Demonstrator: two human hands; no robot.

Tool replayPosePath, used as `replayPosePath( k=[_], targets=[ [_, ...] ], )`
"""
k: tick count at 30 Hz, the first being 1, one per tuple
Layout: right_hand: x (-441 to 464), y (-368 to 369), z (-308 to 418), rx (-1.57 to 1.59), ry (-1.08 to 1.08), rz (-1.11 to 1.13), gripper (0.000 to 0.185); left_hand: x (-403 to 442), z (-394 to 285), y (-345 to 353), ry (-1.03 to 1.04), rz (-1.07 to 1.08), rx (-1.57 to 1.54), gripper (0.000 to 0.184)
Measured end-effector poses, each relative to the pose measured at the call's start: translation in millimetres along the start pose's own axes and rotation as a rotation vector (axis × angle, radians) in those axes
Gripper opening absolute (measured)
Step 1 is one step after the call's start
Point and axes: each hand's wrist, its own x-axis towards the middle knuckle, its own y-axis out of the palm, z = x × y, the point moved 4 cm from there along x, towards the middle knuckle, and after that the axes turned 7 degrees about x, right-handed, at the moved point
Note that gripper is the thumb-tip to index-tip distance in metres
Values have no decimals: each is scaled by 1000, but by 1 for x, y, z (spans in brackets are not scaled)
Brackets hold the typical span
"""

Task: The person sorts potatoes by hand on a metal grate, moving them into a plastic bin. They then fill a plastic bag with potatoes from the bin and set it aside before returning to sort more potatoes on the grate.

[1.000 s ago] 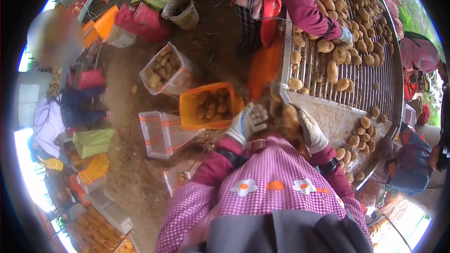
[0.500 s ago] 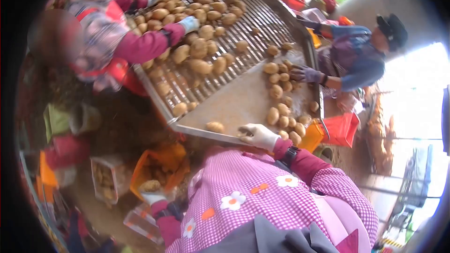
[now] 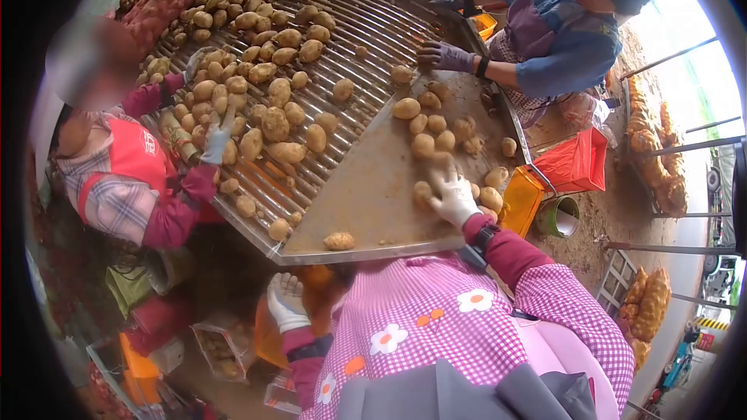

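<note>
My right hand (image 3: 454,197), in a white glove, is over the metal plate (image 3: 350,198) with its fingers spread among the potatoes; a blurred potato (image 3: 441,162) lies at its fingertips. Beside it, a potato (image 3: 422,194) sits to the left of the fingers. My left hand (image 3: 287,302), also gloved, hangs below the table's front edge, palm up and fingers apart, with nothing in it. Closer to that edge lies a single potato (image 3: 339,241). Farther back on the plate is a loose cluster of potatoes (image 3: 436,124).
A slatted roller bed (image 3: 342,120) carries many potatoes at left. Co-workers' gloved hands (image 3: 219,138) (image 3: 445,56) reach over it from the left and far right. An orange basket (image 3: 268,334) stands under my left hand; orange (image 3: 523,198) and red (image 3: 576,162) baskets hang at right.
My left hand has risen from the orange basket, where a potato was at its fingers, and is now bare of it. My right hand has moved from the plate's front edge into the potatoes.
</note>
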Motion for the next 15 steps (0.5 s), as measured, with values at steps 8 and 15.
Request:
replayPosePath(
  k=[8, 15],
  targets=[
    [-5, -48, 17, 246, -574, 197, 19, -12, 0, 96, 93, -50, 394, 25],
    [48, -59, 8, 355, -502, 96, 15, 13, 16, 131, 302, -51, 814, 13]
  ],
)
